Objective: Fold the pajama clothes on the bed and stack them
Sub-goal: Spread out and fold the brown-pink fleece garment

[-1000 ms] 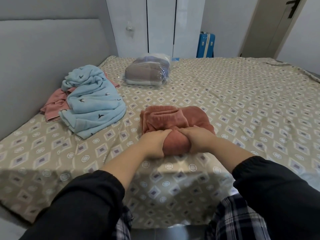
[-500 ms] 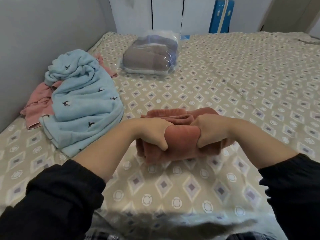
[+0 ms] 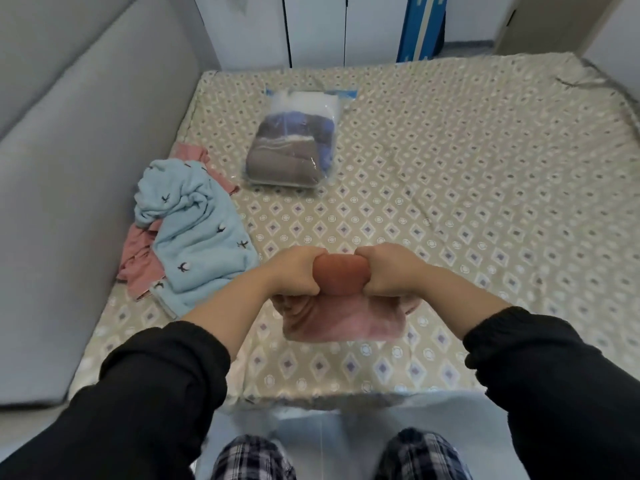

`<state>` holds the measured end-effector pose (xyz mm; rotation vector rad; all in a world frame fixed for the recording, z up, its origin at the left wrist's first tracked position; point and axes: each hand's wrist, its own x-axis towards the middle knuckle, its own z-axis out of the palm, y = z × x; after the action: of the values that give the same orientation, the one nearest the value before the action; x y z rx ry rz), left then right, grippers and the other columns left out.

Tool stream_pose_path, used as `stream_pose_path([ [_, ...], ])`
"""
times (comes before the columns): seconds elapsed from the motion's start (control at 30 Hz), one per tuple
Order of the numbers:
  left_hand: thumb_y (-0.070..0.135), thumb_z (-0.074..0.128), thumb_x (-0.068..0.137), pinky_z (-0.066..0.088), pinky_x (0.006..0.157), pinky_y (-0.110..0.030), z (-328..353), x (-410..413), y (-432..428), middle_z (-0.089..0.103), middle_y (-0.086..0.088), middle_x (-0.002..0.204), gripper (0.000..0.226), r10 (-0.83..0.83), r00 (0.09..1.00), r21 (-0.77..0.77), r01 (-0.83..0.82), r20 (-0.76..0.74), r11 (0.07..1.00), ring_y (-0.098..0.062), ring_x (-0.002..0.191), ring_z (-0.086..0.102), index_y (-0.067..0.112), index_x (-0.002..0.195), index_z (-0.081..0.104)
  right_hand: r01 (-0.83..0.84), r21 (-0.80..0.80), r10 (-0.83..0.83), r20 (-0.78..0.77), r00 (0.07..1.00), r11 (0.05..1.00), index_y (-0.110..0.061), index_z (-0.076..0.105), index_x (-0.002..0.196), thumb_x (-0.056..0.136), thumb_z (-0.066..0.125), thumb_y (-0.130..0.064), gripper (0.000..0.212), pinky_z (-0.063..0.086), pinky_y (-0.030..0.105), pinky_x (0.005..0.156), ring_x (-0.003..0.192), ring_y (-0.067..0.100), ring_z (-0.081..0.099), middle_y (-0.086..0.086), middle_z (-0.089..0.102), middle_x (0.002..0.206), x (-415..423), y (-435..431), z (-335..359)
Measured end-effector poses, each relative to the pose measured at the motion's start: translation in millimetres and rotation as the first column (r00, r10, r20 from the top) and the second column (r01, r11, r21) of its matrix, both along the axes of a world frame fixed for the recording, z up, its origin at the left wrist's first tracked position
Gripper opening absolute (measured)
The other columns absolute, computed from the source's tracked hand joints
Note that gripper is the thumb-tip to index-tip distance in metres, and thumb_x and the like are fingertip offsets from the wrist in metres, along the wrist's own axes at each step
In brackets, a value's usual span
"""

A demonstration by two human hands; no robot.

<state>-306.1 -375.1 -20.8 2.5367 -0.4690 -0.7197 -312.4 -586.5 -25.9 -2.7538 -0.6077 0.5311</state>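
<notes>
Bed point(image 3: 450, 202), pink pajama point(image 3: 341, 277), seemingly rolled, between fingers point(image 3: 375, 270)

On the bed point(image 3: 450, 168), a beige sheet point(image 3: 485, 254) printed with diamonds and rings. Toward the far edge, lying flat, a clear plastic bag point(image 3: 294, 147) of folded grey and blue cloth. Left of the bag and nearer, a crumpled light blue garment point(image 3: 201, 237) with small dark birds, heaped over a pink garment point(image 3: 138, 258). Nearer than the bag, by the front edge, a folded rust-pink bundle point(image 3: 332, 320); touching the sheet or lifted off it, cannot tell.
</notes>
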Motion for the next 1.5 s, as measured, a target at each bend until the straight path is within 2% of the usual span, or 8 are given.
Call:
stream_pose_path([
  [0.23,0.023,0.065,0.057,0.047,0.062,-0.022,123,1,-57,0.062,0.016,0.091,0.042,-0.171,0.964,0.044,0.183,-0.202,0.982,-0.006,0.081,0.061,0.04,0.095,0.058,0.165,0.095,-0.151,-0.143,0.978,0.982,-0.025,0.055,0.078,0.064,0.067,-0.023,0.019,0.038,0.025,0.052,0.069,0.011,0.056,-0.008,0.058,0.073,-37,-58,119],
  [0.43,0.018,0.067,0.06,0.044,0.06,-0.02,163,6,-162,0.063,0.015,0.089,0.04,-0.346,0.93,0.074,0.356,-0.121,0.932,-0.006,0.079,0.061,0.035,0.096,0.059,0.342,0.134,-0.327,-0.117,0.938,0.93,-0.026,0.057,0.079,0.063,0.066,-0.023,0.019,0.044,0.028,0.057,0.072,0.011,0.057,-0.008,0.061,0.076,-70,-152,153],
  [0.6,0.025,0.062,0.054,0.052,0.069,-0.029,172,-2,-285,0.063,0.015,0.091,0.04,-0.479,0.876,0.055,0.481,-0.057,0.875,-0.008,0.083,0.062,0.042,0.089,0.056,0.455,0.098,-0.454,-0.028,0.89,0.885,-0.027,0.052,0.077,0.063,0.064,-0.022,0.019,0.037,0.026,0.053,0.069,0.009,0.053,-0.009,0.058,0.074,-102,-265,163],
  [0.77,0.026,0.062,0.053,0.049,0.056,-0.025,165,-19,-394,0.062,0.017,0.086,0.034,-0.544,0.839,-0.011,0.544,-0.006,0.839,-0.005,0.077,0.061,0.044,0.081,0.054,0.548,0.046,-0.55,0.041,0.834,0.835,-0.029,0.05,0.078,0.063,0.064,-0.023,0.021,0.043,0.031,0.059,0.072,0.014,0.054,-0.009,0.058,0.077,-131,-366,161],
  [0.87,0.024,0.062,0.054,0.057,0.059,-0.036,148,-27,-446,0.063,0.011,0.087,0.035,-0.561,0.828,-0.037,0.56,-0.014,0.827,-0.014,0.078,0.065,0.044,0.082,0.054,0.588,0.005,-0.587,0.063,0.807,0.809,-0.03,0.047,0.076,0.064,0.063,-0.024,0.021,0.045,0.032,0.06,0.072,0.016,0.054,-0.009,0.058,0.076,-145,-411,146],
  [1.2,0.018,0.066,0.064,0.053,0.064,-0.029,127,-6,-635,0.063,0.01,0.091,0.031,-0.757,0.653,-0.023,0.757,-0.032,0.654,-0.013,0.083,0.061,0.04,0.082,0.054,0.744,-0.003,-0.744,0.024,0.668,0.668,-0.029,0.051,0.082,0.065,0.064,-0.025,0.022,0.035,0.026,0.052,0.07,0.014,0.053,-0.01,0.057,0.076,-166,-565,122],
  [1.37,0.019,0.069,0.063,0.043,0.058,-0.022,115,32,-756,0.059,0.016,0.085,0.033,-0.789,0.614,-0.052,0.788,0.002,0.613,-0.011,0.079,0.058,0.041,0.084,0.055,0.768,-0.058,-0.766,0.057,0.64,0.637,-0.029,0.046,0.076,0.065,0.064,-0.027,0.021,0.045,0.032,0.055,0.067,0.015,0.054,-0.009,0.057,0.073,-135,-678,123],
  [1.5,0.022,0.069,0.06,0.057,0.06,-0.038,110,68,-847,0.062,0.009,0.091,0.036,-0.77,0.627,-0.101,0.763,-0.119,0.638,-0.018,0.082,0.064,0.042,0.088,0.057,0.776,-0.093,-0.78,-0.002,0.626,0.623,-0.03,0.045,0.074,0.064,0.061,-0.027,0.019,0.036,0.03,0.05,0.065,0.013,0.054,-0.01,0.057,0.071,-104,-766,127],
])
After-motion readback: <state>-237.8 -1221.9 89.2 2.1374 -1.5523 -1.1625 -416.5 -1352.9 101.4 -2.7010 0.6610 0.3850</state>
